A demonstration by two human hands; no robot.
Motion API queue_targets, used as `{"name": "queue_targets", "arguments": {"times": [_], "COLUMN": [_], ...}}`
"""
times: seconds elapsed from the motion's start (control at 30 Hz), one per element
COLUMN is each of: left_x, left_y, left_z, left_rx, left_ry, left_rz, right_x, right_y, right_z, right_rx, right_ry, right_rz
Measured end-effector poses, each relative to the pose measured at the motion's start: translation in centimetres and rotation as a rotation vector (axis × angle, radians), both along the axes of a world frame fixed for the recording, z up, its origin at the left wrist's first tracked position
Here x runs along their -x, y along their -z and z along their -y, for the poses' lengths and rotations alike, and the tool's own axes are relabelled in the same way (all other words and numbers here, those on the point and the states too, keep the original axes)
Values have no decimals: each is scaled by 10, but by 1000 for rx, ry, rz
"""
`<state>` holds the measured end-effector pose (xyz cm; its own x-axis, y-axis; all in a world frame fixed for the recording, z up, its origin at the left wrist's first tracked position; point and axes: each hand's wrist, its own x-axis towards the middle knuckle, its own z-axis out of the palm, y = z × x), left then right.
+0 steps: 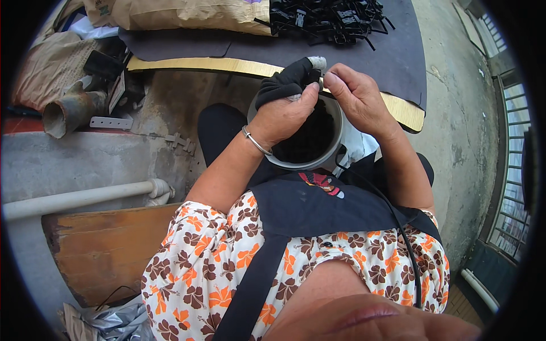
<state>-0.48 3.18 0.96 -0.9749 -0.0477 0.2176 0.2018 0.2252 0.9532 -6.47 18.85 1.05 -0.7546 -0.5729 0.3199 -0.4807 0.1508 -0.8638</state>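
My left hand (284, 113), with a metal bangle on the wrist and a black fingerless glove (284, 82) pushed up over the fingers, pinches a small metal piece (320, 84) above a grey round bowl (335, 149) on my lap. The bowl holds many small dark parts (310, 136). My right hand (355, 96) meets the left at the same small piece, thumb and fingertips closed on it. Both hands hover over the bowl's far rim, just in front of the table edge (239, 67).
A dark mat (398, 51) covers the table, with a heap of black plastic clips (327, 20) and a brown paper sack (187, 14) at the back. A rusty pipe piece (68, 111) lies left, a white pipe (79, 199) and wooden bench (108, 244) below.
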Motion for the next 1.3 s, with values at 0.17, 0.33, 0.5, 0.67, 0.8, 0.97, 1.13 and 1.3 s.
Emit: {"name": "queue_targets", "arguments": {"times": [0.17, 0.33, 0.5, 0.67, 0.8, 0.97, 1.13, 1.3], "left_x": [5, 8, -4, -3, 8, 1, -9, -9], "left_y": [-4, 6, 11, 9, 6, -14, 3, -1], "left_z": [-5, -12, -5, -4, 5, 15, 14, 7], "left_rx": [102, 405, 631, 643, 270, -233, 126, -28], "left_ry": [10, -67, -109, -130, -89, 26, -62, 231], "left_rz": [-48, -353, -289, -299, -164, 205, -46, 130], "right_x": [3, -1, -8, -2, 6, 10, 0, -4], "right_y": [-1, 13, 34, 38, 11, 16, 9, 14], "right_z": [-1, 5, 18, 21, 6, -3, -2, 3], "right_rx": [-83, -4, 60, 154, 86, -108, 39, 88], "right_ry": [-29, 55, 13, -82, -33, -125, -58, -38], "right_rz": [55, 135, 196, 273, 70, 56, -72, 196]}}
